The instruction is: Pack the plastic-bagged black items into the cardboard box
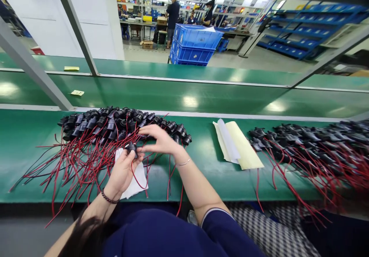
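At about eight o'clock from the middle of the view, a small black fitting [132, 149] is held in the left hand [123, 168], pinched between curled fingers and thumb. With that fitting as the dial's centre and twelve o'clock away from the wearer, the right hand [162, 139] is poised near three o'clock, half spread, with thumb and forefinger well parted and nothing seen to be gripped; whether its lower fingertips touch the fitting cannot be told. For good handling, the rounded body is best kept steady in the left fingers, the thin red lead [138, 178], which is trailed toward five o'clock, being left slack and unpulled. Hard, dark, plastic-looking surfaces are shown by the near heap of black parts [100, 124], spread from ten to two o'clock, stubby and cylindrical, with flanged ends. Their flexible red wires [83, 161] are tangled toward eight o'clock. Beneath the left hand, a soft-looking, creased white sheet [137, 184] is laid at six o'clock on the smooth, glossy green bench [198, 180]. Toward three o'clock, yellow paper [245, 149] is partly covered by a curled white slip [229, 141].
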`<state>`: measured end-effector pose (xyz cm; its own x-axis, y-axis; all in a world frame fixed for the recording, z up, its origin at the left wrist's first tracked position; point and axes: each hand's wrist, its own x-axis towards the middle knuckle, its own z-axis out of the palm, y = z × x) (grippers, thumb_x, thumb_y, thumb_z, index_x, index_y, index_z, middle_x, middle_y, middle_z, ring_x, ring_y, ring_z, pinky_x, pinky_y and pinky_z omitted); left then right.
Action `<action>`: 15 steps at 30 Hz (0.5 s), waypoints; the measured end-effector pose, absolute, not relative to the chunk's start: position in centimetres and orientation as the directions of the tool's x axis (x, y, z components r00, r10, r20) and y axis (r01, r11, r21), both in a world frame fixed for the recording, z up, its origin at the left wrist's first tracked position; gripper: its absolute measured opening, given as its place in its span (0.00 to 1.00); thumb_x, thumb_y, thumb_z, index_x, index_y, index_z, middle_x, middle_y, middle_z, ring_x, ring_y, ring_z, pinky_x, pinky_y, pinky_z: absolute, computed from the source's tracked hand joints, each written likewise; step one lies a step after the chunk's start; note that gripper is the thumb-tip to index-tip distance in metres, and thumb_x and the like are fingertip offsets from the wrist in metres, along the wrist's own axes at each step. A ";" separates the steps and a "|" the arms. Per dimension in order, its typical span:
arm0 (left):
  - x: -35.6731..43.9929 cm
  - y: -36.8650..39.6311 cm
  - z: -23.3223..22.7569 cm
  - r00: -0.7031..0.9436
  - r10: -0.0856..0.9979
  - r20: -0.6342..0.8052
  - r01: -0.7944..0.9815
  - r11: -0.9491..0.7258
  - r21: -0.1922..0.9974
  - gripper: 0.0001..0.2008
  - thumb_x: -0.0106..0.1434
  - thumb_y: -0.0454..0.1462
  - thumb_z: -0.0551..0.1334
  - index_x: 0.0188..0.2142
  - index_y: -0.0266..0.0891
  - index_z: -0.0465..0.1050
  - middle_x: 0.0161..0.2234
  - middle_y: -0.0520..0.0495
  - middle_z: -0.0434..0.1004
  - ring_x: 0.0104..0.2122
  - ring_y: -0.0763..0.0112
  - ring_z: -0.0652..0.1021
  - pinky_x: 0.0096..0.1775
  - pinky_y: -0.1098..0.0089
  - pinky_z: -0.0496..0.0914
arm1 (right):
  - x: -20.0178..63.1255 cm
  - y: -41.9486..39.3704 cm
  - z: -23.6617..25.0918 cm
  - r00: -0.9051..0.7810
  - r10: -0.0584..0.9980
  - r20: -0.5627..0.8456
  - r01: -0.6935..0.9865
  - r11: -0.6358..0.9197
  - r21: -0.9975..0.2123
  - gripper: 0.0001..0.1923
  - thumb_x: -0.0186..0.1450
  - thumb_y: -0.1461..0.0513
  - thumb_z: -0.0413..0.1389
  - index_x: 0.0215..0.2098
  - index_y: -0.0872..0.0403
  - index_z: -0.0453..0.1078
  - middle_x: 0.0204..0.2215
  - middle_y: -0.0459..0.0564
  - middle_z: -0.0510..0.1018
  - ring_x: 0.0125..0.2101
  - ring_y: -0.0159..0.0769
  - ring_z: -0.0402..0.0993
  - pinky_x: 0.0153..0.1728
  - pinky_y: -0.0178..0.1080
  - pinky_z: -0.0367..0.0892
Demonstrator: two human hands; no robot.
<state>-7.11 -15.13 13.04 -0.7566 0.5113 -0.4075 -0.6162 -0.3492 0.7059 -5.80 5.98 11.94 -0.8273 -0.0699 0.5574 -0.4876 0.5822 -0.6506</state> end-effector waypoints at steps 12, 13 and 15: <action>-6.3 -16.2 13.0 -0.742 0.557 -0.373 -0.626 -0.375 0.684 0.13 0.62 0.34 0.72 0.44 0.35 0.74 0.43 0.43 0.82 0.40 0.67 0.83 0.44 0.71 0.79 | -11.2 14.3 8.3 -0.876 0.329 0.353 0.030 0.768 -0.640 0.25 0.52 0.65 0.66 0.49 0.56 0.74 0.49 0.58 0.78 0.50 0.46 0.75 0.55 0.49 0.71; -6.4 -16.2 13.0 -0.745 0.552 -0.376 -0.625 -0.377 0.684 0.12 0.63 0.33 0.71 0.44 0.34 0.74 0.43 0.43 0.82 0.40 0.67 0.83 0.43 0.71 0.79 | -10.9 14.3 7.9 -0.844 0.352 0.405 -0.050 0.700 -0.713 0.26 0.52 0.65 0.66 0.49 0.56 0.72 0.50 0.58 0.78 0.50 0.45 0.76 0.55 0.48 0.72; -6.4 -16.1 13.2 -0.743 0.543 -0.391 -0.633 -0.379 0.675 0.08 0.65 0.31 0.68 0.44 0.34 0.74 0.43 0.42 0.82 0.39 0.68 0.84 0.42 0.71 0.79 | -10.3 14.3 7.1 -0.793 0.423 0.439 -0.190 0.512 -0.838 0.29 0.52 0.61 0.68 0.51 0.55 0.70 0.52 0.58 0.77 0.48 0.42 0.77 0.55 0.47 0.72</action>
<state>-6.41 -16.09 13.22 -0.7431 0.5429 -0.3913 -0.6326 -0.3793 0.6752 -10.35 14.29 7.06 -0.7929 0.4229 0.4387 -0.1903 0.5121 -0.8376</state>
